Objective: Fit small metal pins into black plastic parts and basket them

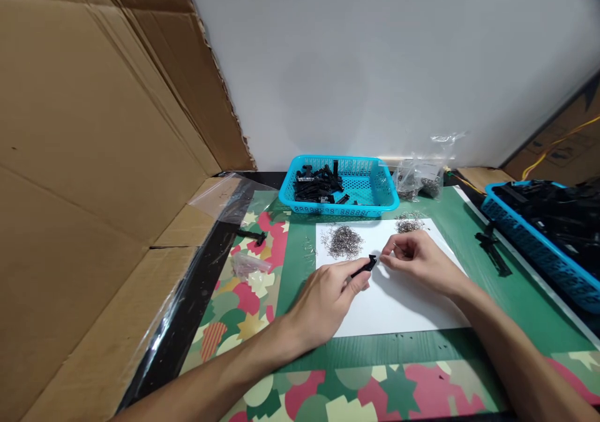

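Note:
My left hand (pixel 330 294) grips a small black plastic part (pixel 365 266) between thumb and fingers, above a white sheet of paper (pixel 389 303). Just right of the part's tip, my right hand (pixel 412 256) has thumb and index finger pinched together; whatever they hold is too small to make out. Behind my left hand lies a pile of small metal pieces (pixel 345 241) on the paper. A second, smaller metal pile (pixel 409 223) sits beyond my right hand.
A blue basket (pixel 337 209) with black parts stands at the back. Another blue basket (pixel 539 247) full of black parts is at right, beside a loose black part (pixel 493 250). Plastic bags (pixel 422 181) with metal pieces lie behind. Cardboard (pixel 94 128) walls the left.

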### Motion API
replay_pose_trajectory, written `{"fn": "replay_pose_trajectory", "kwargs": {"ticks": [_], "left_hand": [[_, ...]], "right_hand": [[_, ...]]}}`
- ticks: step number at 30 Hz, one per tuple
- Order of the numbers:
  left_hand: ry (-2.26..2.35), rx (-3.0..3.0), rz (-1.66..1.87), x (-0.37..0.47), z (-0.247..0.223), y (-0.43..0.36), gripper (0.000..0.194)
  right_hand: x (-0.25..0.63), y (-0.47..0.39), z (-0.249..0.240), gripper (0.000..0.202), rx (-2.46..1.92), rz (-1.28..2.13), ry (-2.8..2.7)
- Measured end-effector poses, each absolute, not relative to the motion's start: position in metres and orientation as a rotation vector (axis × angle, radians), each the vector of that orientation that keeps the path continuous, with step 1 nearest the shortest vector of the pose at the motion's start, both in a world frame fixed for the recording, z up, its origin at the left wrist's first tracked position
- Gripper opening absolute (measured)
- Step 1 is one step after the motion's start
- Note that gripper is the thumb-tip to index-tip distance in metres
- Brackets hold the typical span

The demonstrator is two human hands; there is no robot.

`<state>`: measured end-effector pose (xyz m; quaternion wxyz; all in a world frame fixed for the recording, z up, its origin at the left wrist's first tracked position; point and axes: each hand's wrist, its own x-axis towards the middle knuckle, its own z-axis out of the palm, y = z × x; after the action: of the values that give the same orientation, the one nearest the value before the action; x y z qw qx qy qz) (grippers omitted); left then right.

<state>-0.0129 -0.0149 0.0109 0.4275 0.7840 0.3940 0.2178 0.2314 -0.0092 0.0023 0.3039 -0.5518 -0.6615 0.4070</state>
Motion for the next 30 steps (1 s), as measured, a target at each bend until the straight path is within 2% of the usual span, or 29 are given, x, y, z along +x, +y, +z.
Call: {"fn": "replay_pose_trajectory", "kwargs": {"ticks": [10,18,30], "left_hand": [[0.968,1.995,0.523,-0.011,0.015,-0.015,0.036],[0.976,2.022,0.496,-0.013,0.014,-0.016,0.037],[0.936,2.155,0.522,-0.009,0.006,-0.019,0.038]], "right_hand": [[0.224,-0.009,0.002,0.022,-1.507,0.938,-1.848],[0.222,-0.012,-0.001,0.026,-1.476,0.8,-1.913],[0.226,-0.021,-0.003,0.035,-1.52,0.784,-1.912]]}}
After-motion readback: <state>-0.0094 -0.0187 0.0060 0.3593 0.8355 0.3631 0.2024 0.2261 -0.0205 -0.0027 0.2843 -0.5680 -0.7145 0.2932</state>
